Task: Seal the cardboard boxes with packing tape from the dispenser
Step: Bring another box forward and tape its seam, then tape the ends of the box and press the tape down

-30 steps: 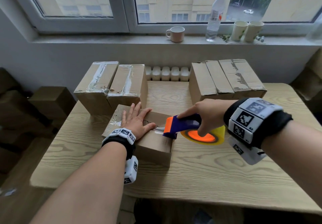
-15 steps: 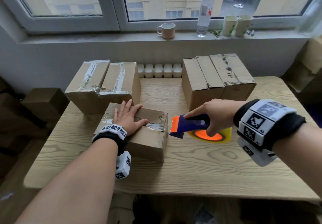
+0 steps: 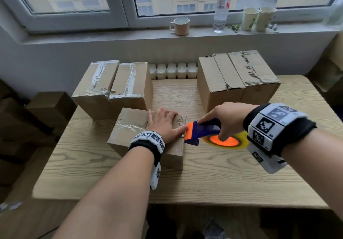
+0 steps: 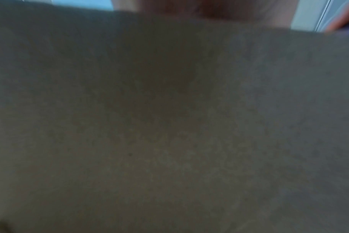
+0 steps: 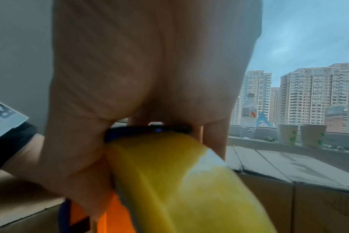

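brown cardboard is the nearest thing: a small cardboard box [image 3: 130,127] sits on the wooden table [image 3: 222,179], close to the person. the left hand [image 3: 163,125] lies flat on top of it with straight fingers and presses the flaps down. it does not grab anything. the left wrist view is dark and blurry, so it shows no more.

just beside the box's right edge is the tape dispenser [image 3: 202,132], blue and orange, with a yellow tape roll [image 3: 239,140]. the right hand [image 3: 228,119] is curled tight around its handle. the orange front end touches the box's top right corner, by the left thumb. some shiny old tape already lies across the box top.

the box looks light and stiff, but its edge is torn and could crush, so push down flat, not hard. the tape is thin and sticky and may wrinkle. the dispenser is hard plastic, and the handle is the best place to hold it.

farther back on the left stand 2 taped boxes [image 3: 115,86]. on the right stand 2 untaped boxes [image 3: 239,75]. farthest away, on the windowsill, are a mug [image 3: 181,26], a water bottle [image 3: 221,8] and 2 paper cups [image 3: 259,18].
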The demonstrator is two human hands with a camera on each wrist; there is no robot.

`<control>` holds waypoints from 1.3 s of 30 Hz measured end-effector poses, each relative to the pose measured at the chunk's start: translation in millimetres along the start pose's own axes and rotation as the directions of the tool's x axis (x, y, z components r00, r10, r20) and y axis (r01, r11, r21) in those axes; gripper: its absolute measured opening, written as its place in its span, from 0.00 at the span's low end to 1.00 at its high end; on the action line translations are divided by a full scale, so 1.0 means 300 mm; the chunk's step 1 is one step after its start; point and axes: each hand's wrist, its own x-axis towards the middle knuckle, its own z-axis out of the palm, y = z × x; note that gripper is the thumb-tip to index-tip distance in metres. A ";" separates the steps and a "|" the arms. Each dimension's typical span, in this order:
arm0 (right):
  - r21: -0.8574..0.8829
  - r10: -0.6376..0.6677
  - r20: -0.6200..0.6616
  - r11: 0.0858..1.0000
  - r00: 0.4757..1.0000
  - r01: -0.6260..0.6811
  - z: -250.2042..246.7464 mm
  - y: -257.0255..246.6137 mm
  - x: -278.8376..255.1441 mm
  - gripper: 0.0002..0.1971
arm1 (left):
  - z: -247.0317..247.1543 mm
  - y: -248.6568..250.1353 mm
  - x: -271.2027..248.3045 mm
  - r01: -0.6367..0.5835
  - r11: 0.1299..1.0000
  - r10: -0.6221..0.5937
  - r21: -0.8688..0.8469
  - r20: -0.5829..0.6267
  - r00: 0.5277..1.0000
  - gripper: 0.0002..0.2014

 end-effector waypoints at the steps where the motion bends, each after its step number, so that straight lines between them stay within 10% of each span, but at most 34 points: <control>1: 0.012 0.009 0.002 1.000 1.000 -0.009 0.003 0.003 -0.001 0.39 | 0.000 -0.002 0.000 0.002 1.000 -0.002 -0.013 -0.008 1.000 0.34; 39: -0.014 0.062 0.033 0.998 0.998 -0.061 0.057 0.046 -0.013 0.44 | 0.003 -0.009 0.025 0.033 0.994 -0.032 -0.101 0.011 0.999 0.35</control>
